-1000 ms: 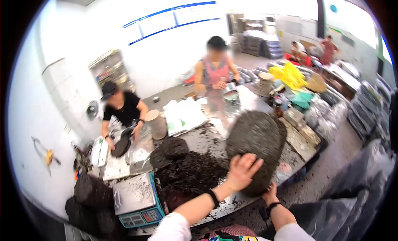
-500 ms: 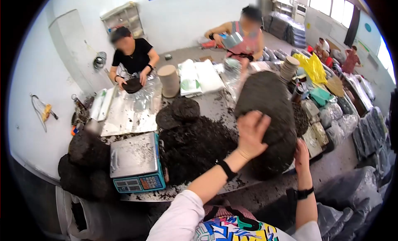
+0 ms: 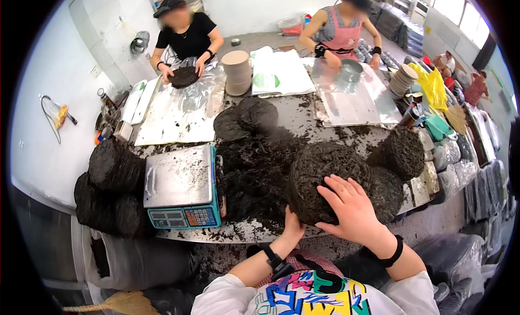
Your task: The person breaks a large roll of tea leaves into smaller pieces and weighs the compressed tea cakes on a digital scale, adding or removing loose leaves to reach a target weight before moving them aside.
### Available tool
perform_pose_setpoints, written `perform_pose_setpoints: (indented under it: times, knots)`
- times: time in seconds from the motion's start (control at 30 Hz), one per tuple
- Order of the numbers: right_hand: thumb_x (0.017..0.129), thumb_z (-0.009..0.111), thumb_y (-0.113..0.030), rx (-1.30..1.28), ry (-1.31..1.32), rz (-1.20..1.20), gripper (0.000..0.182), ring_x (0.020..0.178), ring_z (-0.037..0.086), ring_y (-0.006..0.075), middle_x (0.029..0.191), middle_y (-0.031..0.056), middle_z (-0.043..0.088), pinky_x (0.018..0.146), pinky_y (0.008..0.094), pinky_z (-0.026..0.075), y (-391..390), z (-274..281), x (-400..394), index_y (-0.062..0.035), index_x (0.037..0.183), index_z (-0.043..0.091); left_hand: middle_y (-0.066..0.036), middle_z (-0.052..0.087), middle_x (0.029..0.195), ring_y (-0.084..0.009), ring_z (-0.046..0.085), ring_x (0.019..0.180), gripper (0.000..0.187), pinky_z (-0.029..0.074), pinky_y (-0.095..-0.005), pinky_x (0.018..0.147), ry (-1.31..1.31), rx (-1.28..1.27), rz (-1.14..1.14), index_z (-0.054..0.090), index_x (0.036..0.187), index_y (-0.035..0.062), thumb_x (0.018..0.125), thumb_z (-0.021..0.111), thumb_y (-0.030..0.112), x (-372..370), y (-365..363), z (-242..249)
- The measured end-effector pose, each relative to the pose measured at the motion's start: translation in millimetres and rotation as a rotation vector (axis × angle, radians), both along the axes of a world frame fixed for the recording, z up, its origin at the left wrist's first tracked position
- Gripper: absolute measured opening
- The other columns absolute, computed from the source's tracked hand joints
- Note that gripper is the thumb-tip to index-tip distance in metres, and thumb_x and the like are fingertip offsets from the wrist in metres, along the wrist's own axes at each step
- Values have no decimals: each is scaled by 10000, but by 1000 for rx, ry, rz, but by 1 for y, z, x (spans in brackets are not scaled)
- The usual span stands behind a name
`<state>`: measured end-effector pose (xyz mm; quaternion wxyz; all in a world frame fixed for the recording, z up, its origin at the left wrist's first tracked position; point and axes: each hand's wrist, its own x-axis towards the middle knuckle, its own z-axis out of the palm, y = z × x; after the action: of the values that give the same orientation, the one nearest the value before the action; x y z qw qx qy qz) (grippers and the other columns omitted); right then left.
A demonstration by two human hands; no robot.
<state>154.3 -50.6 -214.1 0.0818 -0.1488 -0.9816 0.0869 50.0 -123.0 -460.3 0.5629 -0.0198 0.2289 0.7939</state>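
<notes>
A large, dark, fibrous cylinder of pressed leafy material [image 3: 330,166] sits tilted at the table's near edge, held between both my hands. My left hand [image 3: 293,226] cups its lower left side, the fingers partly hidden behind it. Against its near right part lies my right hand [image 3: 349,209], fingers spread and curved over the surface. Loose dark leafy material [image 3: 254,168] is heaped just left of the cylinder. To the right, touching or close behind, are another dark round block [image 3: 387,195] and a smaller upright one [image 3: 403,152].
A teal weighing scale [image 3: 181,177] stands left of the heap, beside stacked dark blocks [image 3: 114,166]. Across the table, one person presses a dark cake [image 3: 184,77]; another has hands near a metal ring [image 3: 351,70]. A stack of beige discs [image 3: 236,74] and white cloths [image 3: 279,71] lie between.
The big cylinder has come down from a raised, upright pose and moved slightly left. My left hand went from its face to its lower left; my right hand moved onto the front. The right-hand co-worker lowered the metal ring.
</notes>
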Motion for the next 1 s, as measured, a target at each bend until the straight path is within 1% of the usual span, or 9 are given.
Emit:
perform_pose_setpoints:
  times: [0.17,0.33,0.37,0.43,0.57,0.63,0.77,0.87,1.0]
  knots:
    - [729,696,-345,38,-78,59,673,1309,336,283,1368,118,413,1065,523,236,12,-60,-39,-102,1302,443,-34,431,1335,-219,473,1186,455,498,-401,889,69,-156,-29,323,1380,194,957,463,290,-15,19,-64]
    - [703,710,-272,-262,67,17,659,1327,296,307,1366,110,395,1092,527,191,35,-91,-21,-104,1274,427,-148,425,1308,-290,494,1143,656,476,-446,902,272,-338,173,183,1397,141,845,448,-92,-39,1,-123]
    - [697,714,-260,-317,112,43,655,1328,294,309,1363,110,395,1095,526,188,37,-91,-16,-102,1266,430,-160,397,1326,-289,450,1184,697,442,-442,950,286,-529,217,149,1408,110,835,486,-101,-39,-6,-54]
    - [665,707,-221,-340,187,60,655,1311,334,307,1345,118,426,1088,522,211,42,-88,-6,-102,1253,444,-158,378,1342,-273,412,1205,732,406,-408,980,363,-688,232,133,1411,85,822,525,-103,-41,-8,-24]
    - [596,672,-172,-273,205,111,596,1271,407,305,1293,132,489,1083,503,245,51,-41,8,-80,1161,508,-138,343,1361,-241,375,1215,778,292,-325,1051,512,-520,371,140,1407,71,783,568,-108,-4,10,-56]
    - [575,661,-153,-207,105,129,579,1270,415,280,1296,108,497,1090,513,224,53,-16,7,-83,1134,525,-120,327,1386,-233,355,1243,810,284,-329,1060,312,-435,409,103,1418,91,791,576,-104,21,29,-48]
    - [592,578,-27,-67,-99,150,534,1293,385,239,1339,44,474,1099,543,176,67,-42,8,-125,1116,549,-141,418,1326,-232,436,1184,864,421,-354,943,370,-343,4,31,1450,99,829,629,39,35,23,-58]
    - [618,527,40,-132,-232,136,522,1329,327,240,1374,42,437,1100,545,169,69,-77,24,-122,1113,556,-105,466,1282,-202,512,1093,740,451,-344,892,510,-389,-444,201,1408,86,836,663,173,31,-10,-100]
    - [601,528,4,-278,-163,33,464,1319,330,291,1344,93,457,1113,535,141,55,-76,28,-101,1051,568,-91,616,1084,-157,580,954,513,473,-289,809,742,-372,-546,462,1273,36,814,666,142,-30,-59,-99]
